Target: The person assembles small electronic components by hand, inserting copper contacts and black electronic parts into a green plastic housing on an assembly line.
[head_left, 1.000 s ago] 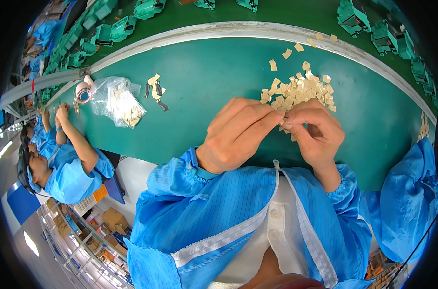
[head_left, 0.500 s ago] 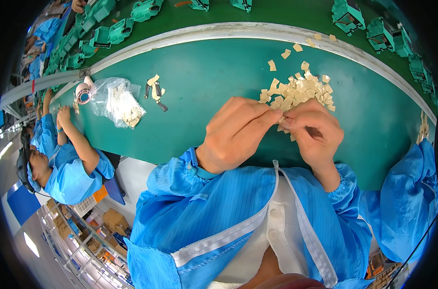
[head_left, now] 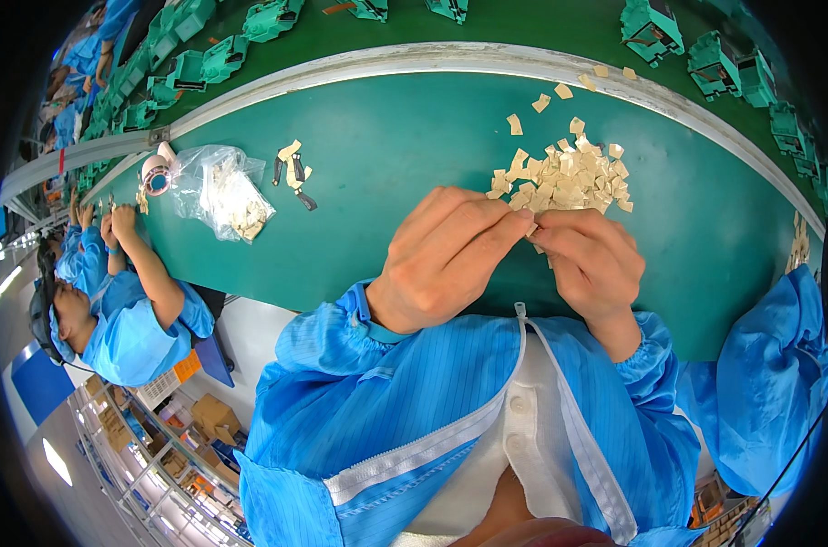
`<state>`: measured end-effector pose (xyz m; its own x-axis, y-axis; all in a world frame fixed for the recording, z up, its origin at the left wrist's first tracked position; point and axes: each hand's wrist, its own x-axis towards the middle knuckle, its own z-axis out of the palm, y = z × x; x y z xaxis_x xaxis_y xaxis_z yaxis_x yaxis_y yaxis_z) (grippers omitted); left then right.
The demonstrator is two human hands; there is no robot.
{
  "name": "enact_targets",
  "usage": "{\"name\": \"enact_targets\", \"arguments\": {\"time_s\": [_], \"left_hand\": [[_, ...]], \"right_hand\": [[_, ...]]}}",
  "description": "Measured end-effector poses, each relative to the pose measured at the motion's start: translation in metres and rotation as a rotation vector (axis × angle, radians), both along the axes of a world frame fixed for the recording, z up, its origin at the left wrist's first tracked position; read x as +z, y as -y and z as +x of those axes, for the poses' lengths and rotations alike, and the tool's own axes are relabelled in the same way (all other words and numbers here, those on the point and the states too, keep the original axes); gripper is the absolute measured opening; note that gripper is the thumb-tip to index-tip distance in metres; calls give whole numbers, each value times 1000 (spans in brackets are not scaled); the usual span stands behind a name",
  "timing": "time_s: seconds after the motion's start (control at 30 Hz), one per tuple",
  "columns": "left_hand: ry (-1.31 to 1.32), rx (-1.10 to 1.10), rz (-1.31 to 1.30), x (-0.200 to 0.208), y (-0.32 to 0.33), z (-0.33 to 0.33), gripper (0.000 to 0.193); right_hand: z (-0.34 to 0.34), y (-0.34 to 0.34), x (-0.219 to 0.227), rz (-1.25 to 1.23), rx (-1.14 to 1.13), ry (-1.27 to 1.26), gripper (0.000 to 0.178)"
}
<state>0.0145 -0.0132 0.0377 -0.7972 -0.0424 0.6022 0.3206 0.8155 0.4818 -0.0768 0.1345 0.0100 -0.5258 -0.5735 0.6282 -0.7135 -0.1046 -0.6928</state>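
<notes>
My left hand and my right hand meet fingertip to fingertip just in front of a pile of small cream-coloured squarish pieces. Between the fingertips shows the edge of one small cream piece; most of it is covered. Both hands are closed in a pinch on it. The pile lies flat on the green table, with several loose pieces strayed toward the far rail. Part of the pile's near side is hidden behind my fingers.
A clear plastic bag of cream pieces lies at the left beside a tape roll. Some black and cream strips lie nearby. Beyond the metal rail, green plastic housings stand on a belt. Co-workers sit on both sides.
The fingers of my right hand have shifted and lie straighter over the small piece. The housings on the belt have slid slightly left. The pile looks the same.
</notes>
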Motion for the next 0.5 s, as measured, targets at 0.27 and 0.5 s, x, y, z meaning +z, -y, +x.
{"name": "enact_targets", "arguments": {"time_s": [0.27,0.5], "left_hand": [[-15,-15,-60,-1,2,0,30],[3,-14,-82,1,2,1,31]], "right_hand": [[1,1,-3,-12,14,57,22],[3,1,-3,-20,18,140,24]]}}
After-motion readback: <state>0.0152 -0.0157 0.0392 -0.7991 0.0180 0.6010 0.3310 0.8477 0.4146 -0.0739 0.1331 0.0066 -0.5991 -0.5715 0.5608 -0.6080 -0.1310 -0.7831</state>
